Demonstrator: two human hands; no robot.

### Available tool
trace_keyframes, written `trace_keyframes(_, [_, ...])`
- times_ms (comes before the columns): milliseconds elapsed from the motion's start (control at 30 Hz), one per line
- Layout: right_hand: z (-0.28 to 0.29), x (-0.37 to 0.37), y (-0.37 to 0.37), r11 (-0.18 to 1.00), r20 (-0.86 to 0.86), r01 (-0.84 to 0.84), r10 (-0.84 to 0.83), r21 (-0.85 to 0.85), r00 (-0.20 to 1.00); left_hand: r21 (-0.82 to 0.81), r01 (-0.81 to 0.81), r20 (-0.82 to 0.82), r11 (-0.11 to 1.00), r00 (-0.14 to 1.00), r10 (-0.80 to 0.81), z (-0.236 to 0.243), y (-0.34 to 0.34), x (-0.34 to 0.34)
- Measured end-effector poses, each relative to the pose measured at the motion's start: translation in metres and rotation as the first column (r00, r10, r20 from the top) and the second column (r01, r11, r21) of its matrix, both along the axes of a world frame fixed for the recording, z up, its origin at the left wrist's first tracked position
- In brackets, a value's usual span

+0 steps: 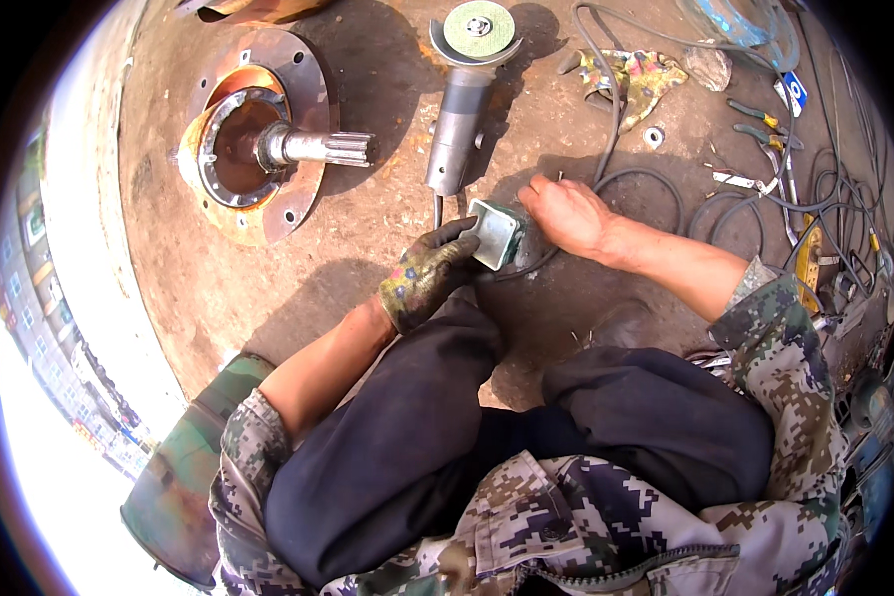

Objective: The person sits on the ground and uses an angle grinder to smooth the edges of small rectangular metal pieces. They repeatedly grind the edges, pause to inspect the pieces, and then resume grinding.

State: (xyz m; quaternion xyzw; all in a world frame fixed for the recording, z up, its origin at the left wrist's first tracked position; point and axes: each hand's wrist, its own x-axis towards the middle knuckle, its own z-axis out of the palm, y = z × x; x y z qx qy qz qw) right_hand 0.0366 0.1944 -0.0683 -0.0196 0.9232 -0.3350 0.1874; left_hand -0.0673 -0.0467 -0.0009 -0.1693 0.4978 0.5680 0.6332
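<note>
Green box [497,236] gripped, seemingly for steadiness, by my left hand [427,276]; my right hand [570,216] curls, contents unclear.

A rusty, round steel flange [308,99] with bolt holes lies on the brown ground [387,223], a silvery splined shaft [323,148] projecting from its middle. A crumpled, yellow patterned fabric glove [646,84] lies near a small grey metal ring [654,137].
</note>
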Motion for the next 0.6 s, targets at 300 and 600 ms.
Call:
trace_keyframes(300, [0.048,-0.018,0.024,0.727,0.314,0.461,-0.342,-0.509,0.886,0.080,0.078,-0.134,0.994,0.989,-0.067,-0.002,-0.002,-0.010])
trace_keyframes(600, [0.096,-0.015,0.037,0.597,0.273,0.429,-0.338,-0.678,0.901,0.126,0.381,-0.550,0.916,0.795,-0.255,0.004,0.031,-0.012])
